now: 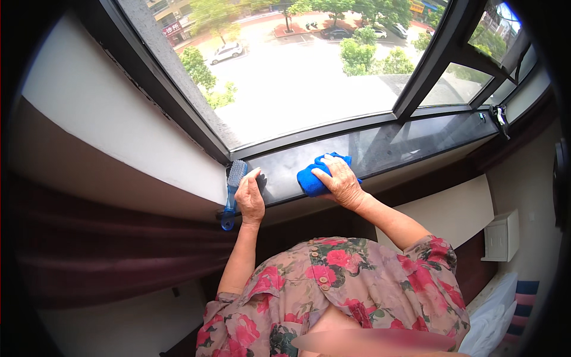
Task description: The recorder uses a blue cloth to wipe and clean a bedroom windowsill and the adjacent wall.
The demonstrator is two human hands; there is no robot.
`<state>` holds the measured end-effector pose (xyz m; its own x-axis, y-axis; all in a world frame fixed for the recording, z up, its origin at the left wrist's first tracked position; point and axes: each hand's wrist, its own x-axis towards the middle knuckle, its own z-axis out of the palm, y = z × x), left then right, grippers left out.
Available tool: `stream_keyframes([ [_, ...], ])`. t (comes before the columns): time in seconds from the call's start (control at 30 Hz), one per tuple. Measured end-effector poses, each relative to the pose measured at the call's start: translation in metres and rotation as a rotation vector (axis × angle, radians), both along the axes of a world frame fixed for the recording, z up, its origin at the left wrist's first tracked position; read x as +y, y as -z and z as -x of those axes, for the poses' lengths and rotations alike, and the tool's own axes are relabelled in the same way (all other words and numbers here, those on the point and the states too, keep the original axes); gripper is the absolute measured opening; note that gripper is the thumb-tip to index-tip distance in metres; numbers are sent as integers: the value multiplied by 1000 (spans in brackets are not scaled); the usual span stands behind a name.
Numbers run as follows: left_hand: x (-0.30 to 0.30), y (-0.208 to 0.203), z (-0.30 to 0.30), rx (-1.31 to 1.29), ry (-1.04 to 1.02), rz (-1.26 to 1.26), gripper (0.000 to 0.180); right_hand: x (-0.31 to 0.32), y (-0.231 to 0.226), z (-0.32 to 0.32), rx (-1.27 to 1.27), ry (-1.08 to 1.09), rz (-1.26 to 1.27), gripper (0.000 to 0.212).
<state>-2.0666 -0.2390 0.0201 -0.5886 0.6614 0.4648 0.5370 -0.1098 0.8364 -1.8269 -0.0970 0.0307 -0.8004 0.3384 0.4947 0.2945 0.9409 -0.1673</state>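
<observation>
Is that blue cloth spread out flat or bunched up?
Bunched up: the blue cloth sits in a crumpled wad under the right hand on the dark sill.

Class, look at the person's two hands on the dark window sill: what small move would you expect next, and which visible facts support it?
Probably a sweep of the blue cloth rightward along the dark sill. The right hand presses it flat there, much sill lies beyond it, and the left hand rests beside the blue brush.

Bright daylight thru the large dark-framed glass window point(309, 65), outdoor pavement nearly blown out, w/ pale glare on the glossy black stone sill point(380, 149). Dim, shadowy below sill level. Strong fisheye bending toward edges, black vignette at corners, smeared blur patch bottom centre.
</observation>
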Motion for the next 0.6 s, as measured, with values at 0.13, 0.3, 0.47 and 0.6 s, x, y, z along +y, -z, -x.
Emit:
stream_keyframes([
  [0.13,-4,1,1,-5,8,-6,46,-23,2,38,-16,-31,10,80],
  [0.3,-19,-3,-10,300,93,-73,41,-48,10,77,23,-32,31,79],
  [0.47,-29,-3,-8,390,60,-49,45,-63,15,111,50,-32,-54,68],
  [0.6,-29,-4,-3,318,33,-59,45,-79,21,134,83,-40,-77,46],
])
